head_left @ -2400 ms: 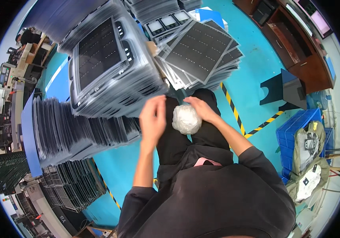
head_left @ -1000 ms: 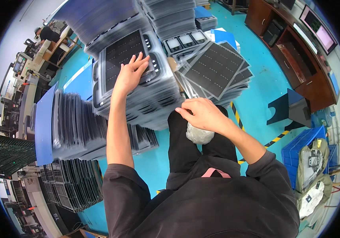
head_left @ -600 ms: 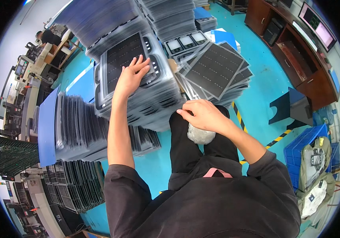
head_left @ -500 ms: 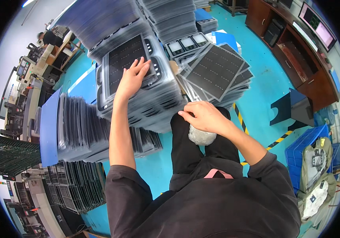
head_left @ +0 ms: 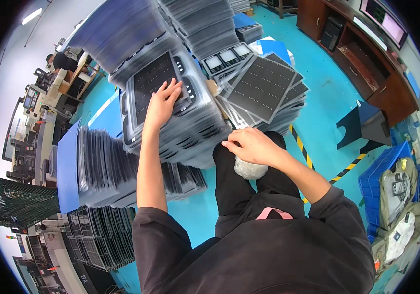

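My left hand (head_left: 162,102) lies flat, fingers spread, on the top tray of a tall stack of grey plastic trays (head_left: 190,130) in front of me. My right hand (head_left: 249,145) is closed over a crumpled clear plastic bag (head_left: 249,169) that rests on my lap. The top tray holds a dark gridded sheet (head_left: 150,81). To the right of that stack sits a fanned pile of dark gridded sheets (head_left: 264,88).
More tray stacks rise behind (head_left: 205,24) and lie on their sides at my left (head_left: 102,166). A blue crate (head_left: 381,186) with bagged items stands at right, near a wooden desk (head_left: 361,63). A dark stand (head_left: 361,125) sits on the teal floor. Another person (head_left: 63,61) works far left.
My left hand left the plastic bag and reached onto the top tray, sliding slightly along it. My right hand lowered the bag to my lap and stays closed over it.
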Motion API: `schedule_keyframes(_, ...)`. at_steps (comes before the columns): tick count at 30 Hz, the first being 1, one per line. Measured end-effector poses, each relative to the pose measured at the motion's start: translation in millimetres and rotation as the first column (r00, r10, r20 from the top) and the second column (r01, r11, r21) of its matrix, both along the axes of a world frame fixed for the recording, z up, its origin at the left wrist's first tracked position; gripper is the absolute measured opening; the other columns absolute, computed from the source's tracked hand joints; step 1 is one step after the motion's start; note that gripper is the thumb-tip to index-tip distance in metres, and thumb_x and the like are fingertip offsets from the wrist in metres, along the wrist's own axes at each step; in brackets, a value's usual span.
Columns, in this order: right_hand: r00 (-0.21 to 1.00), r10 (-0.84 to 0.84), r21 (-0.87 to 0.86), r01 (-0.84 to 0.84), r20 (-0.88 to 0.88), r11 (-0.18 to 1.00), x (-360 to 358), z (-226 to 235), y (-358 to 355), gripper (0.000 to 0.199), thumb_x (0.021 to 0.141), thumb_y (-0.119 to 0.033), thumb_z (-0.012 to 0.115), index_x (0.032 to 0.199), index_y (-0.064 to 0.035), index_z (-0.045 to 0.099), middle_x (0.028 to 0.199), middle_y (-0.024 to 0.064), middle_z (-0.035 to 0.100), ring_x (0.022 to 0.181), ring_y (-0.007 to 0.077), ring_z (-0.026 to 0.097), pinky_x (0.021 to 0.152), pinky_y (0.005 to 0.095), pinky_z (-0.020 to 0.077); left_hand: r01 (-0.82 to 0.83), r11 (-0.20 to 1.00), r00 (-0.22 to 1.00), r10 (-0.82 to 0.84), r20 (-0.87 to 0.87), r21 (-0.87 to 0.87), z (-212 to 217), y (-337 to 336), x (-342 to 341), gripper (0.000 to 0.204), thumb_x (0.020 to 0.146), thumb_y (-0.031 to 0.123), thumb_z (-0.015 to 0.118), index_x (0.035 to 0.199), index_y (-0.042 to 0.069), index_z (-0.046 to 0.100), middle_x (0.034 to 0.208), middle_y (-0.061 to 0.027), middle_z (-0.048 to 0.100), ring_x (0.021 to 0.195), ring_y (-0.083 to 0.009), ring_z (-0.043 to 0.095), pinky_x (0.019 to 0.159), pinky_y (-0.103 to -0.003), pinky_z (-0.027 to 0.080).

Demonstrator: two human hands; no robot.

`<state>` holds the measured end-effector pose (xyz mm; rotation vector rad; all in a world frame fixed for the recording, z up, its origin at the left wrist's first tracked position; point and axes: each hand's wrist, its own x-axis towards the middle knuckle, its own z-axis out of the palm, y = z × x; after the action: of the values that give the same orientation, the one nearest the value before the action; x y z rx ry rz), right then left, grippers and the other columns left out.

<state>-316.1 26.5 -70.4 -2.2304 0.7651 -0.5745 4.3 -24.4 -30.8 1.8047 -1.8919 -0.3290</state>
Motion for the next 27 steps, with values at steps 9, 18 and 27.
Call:
schedule_keyframes(9,1.000,-0.008,0.060,0.009,-0.002,0.998,-8,-10,-3,0.037,0.100,-0.031,0.061,0.084,0.0022,0.068,0.087,0.0215,0.069,0.085,0.0424,0.067,0.077,0.0502,0.0527,0.051,0.999,0.977,-0.049,-0.206,0.005,19,11,-8,0.017,0.091,0.020,0.076,0.100,0.005,0.076,0.155,-0.0152,0.053,0.146,-0.0323,0.046,0.121,-0.044,0.031)
schedule_keyframes(18,1.000,0.016,0.073,-0.016,-0.009,0.997,-2,-12,-3,0.039,0.101,-0.032,0.060,0.084,0.0024,0.067,0.085,0.0217,0.069,0.087,0.0426,0.068,0.078,0.0509,0.0528,0.238,0.965,0.958,-0.215,0.188,-0.111,25,5,-10,0.015,0.100,0.011,0.063,0.099,-0.004,0.064,0.139,-0.0200,0.060,0.133,-0.0347,0.056,0.108,-0.043,0.046)
schedule_keyframes(27,1.000,0.012,0.081,-0.011,-0.013,0.997,-5,-12,-6,0.039,0.101,-0.032,0.060,0.084,0.0019,0.067,0.081,0.0223,0.068,0.082,0.0430,0.067,0.074,0.0513,0.0510,-0.154,0.883,0.977,0.069,-0.201,-0.443,-5,6,-17,0.019,0.101,0.016,0.064,0.101,-0.001,0.072,0.131,-0.0166,0.069,0.114,-0.0322,0.068,0.098,-0.037,0.052)
